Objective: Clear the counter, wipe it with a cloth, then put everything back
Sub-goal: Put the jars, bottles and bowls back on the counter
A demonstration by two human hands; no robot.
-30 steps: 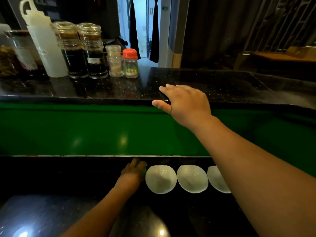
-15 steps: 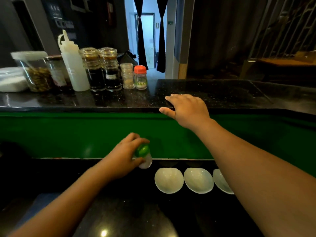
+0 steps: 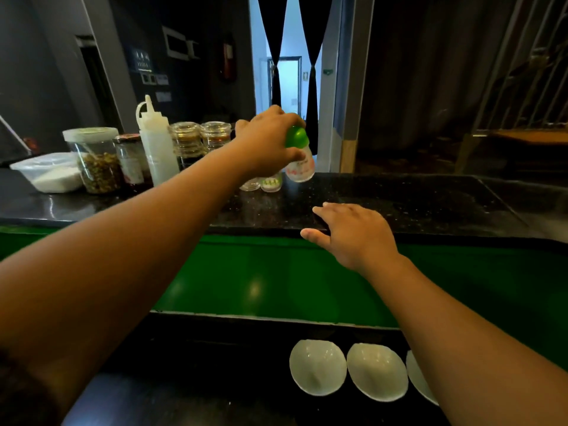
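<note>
My left hand [image 3: 270,139] grips a small clear shaker with a green cap [image 3: 299,158] by its top, holding it at the upper black counter [image 3: 399,201], right of two other small shakers [image 3: 264,182] that my arm partly hides. Whether its base touches the counter I cannot tell. My right hand [image 3: 353,235] rests flat on the counter's front edge, fingers straight, holding nothing. At the counter's left stands a row of containers: a white squeeze bottle [image 3: 156,146], two dark sauce jars [image 3: 199,139], a jar of dried bits [image 3: 96,161], a red-lidded jar [image 3: 130,161].
A plastic tub of white powder [image 3: 49,173] sits at the far left. Below the green panel [image 3: 261,278], three white bowls [image 3: 318,367] lie on the lower black surface. A doorway with dark curtains opens behind the counter.
My left hand picked the green-capped shaker off the lower surface and raised it to the upper counter beside the other shakers. My right hand stayed on the counter edge.
</note>
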